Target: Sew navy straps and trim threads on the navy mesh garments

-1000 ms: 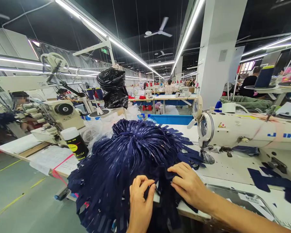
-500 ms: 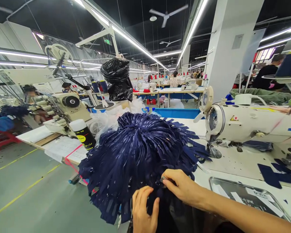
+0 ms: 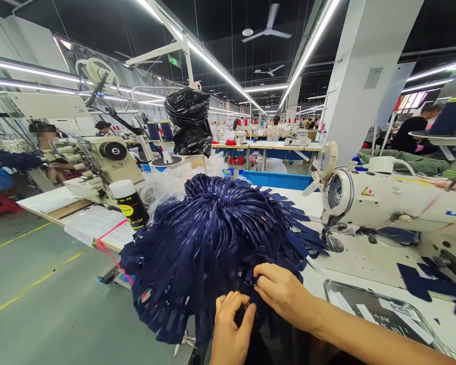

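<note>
A large bundle of navy straps (image 3: 213, 228), gathered near its top and fanned out downward, lies in front of me. My right hand (image 3: 283, 294) is closed, thumb against fingers, on a navy strap (image 3: 248, 276) at the bundle's lower right; a small shiny fitting shows by its fingertips. Just below and to the left, my left hand (image 3: 231, 324) is curled, with thumb and index finger nearly together. Whatever lies between those fingers is too dark to make out against the cloth.
At right stands a sewing machine (image 3: 395, 197), with a metal tray (image 3: 329, 291) of labels in front. A spray can (image 3: 131, 205) stands left of the bundle. Behind are a black plastic bag (image 3: 190, 121) and a blue bin (image 3: 277, 179). Other people sit farther back.
My left thumb and index finger have come closer together, and that hand has moved slightly right. My right hand stays at the strap, its fingers more curled. The view has shifted slightly.
</note>
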A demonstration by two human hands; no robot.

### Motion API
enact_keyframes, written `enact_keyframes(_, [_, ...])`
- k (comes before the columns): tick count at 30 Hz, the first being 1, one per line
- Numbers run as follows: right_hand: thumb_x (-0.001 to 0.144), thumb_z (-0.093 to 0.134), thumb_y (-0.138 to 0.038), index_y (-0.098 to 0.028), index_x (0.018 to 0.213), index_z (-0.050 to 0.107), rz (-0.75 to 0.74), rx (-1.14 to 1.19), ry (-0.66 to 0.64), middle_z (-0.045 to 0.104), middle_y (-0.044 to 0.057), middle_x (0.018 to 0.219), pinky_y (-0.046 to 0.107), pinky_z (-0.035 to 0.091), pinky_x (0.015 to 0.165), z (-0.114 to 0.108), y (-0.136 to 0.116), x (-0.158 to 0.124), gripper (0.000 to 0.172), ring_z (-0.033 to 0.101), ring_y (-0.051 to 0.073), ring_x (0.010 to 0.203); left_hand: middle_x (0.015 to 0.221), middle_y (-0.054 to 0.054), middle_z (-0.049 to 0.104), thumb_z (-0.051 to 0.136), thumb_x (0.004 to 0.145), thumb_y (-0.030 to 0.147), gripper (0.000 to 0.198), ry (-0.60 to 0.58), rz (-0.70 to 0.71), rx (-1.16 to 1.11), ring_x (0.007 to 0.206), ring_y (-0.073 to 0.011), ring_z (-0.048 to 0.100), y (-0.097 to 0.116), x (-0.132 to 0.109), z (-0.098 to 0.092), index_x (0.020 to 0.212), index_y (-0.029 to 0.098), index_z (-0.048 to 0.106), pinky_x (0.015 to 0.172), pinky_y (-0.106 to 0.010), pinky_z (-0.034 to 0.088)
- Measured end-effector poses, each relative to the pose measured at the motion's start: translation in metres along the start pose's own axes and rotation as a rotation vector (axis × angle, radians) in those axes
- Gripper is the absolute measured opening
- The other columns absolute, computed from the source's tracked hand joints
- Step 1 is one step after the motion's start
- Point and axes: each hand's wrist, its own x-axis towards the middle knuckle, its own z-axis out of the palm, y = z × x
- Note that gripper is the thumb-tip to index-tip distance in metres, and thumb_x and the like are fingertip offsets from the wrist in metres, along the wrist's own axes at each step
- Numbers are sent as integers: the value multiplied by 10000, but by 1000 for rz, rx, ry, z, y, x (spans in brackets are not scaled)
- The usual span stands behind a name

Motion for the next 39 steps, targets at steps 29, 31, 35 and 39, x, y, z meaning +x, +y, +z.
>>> enact_keyframes(29, [723,503,-172,-157,534,496,568,678,-266,530,-31,569,189,361,497,-13,-26,4,190,470,85,514,686,-17,627,506,775,299,188,-206,-65,8,704,-189,561,9,4,-22,686,186,626,673,-291,426])
enact_keyframes(31, [718,510,-153,-160,520,473,557,627,-247,477,-49,530,185,337,495,-11,-27,4,201,436,81,511,745,-25,646,508,786,277,152,-147,32,93,738,-192,577,6,0,-26,816,192,631,682,-303,436])
enact_keyframes(35, [764,461,-150,-172,518,403,539,514,-209,419,-60,514,182,310,476,-13,-23,2,254,396,76,493,824,-36,669,539,786,251,227,-90,293,327,749,-196,598,1,-11,-32,1005,199,574,726,-357,393])
enact_keyframes(39, [774,471,-150,-173,536,408,458,336,-163,419,-45,545,215,293,499,-9,-25,-1,248,387,93,511,702,-3,640,464,827,190,107,-29,321,342,662,-167,575,2,-18,-26,835,196,571,699,-350,343])
